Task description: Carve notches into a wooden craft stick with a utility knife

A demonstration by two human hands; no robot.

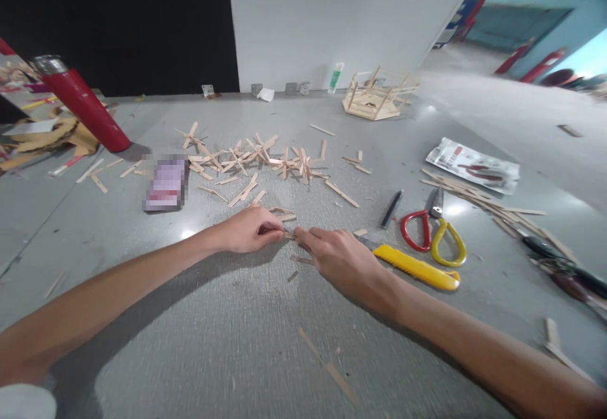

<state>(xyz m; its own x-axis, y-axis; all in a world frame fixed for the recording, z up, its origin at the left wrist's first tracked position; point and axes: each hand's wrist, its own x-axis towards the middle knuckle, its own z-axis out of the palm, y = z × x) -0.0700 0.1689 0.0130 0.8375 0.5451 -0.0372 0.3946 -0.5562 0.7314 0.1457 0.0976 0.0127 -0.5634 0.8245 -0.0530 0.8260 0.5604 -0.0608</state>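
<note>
Both hands meet low over the middle of the grey table. My left hand (251,228) is closed, its thumb and forefinger pinching one end of a small wooden stick (288,235). My right hand (334,255) has its fingers closed on the stick's other end and hides much of it. Just beyond the fingers lies a small frame of joined wooden sticks (283,214). Short stick pieces lie below the right fingertips. Beside the right hand rests a yellow-handled knife (417,267), its blade end partly hidden behind the hand.
Loose wooden sticks (246,157) are heaped farther back. Scissors (436,217) with red and yellow handles and a black pen (391,209) lie right. A red flask (83,106) and a blurred phone (165,182) are left. A stick-built frame (374,106) stands at the back.
</note>
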